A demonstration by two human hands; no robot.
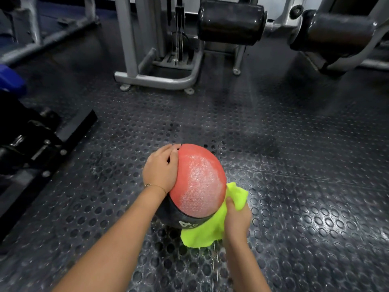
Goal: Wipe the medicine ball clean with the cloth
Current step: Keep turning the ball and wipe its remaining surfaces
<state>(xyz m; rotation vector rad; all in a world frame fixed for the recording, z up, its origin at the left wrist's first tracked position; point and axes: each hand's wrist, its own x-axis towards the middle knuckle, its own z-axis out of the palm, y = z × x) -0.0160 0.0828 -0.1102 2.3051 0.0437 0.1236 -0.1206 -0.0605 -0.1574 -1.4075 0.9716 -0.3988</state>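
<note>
A red and black medicine ball point(197, 182) marked "4" rests on the studded rubber floor in the lower middle of the head view. Its red top has a pale, shiny patch. My left hand point(161, 168) lies flat against the ball's left side, fingers curled over its far edge. My right hand point(236, 218) grips a bright yellow-green cloth point(202, 232) and presses it against the ball's lower right side. Part of the cloth is tucked beneath the ball and behind my hand.
A grey weight machine frame point(156, 80) stands on the floor beyond the ball. Black padded rollers point(230, 22) hang at the top right. A black machine base point(45, 142) and a blue pad point(10, 81) sit at the left. Dark studded floor point(294, 165) spreads to the right.
</note>
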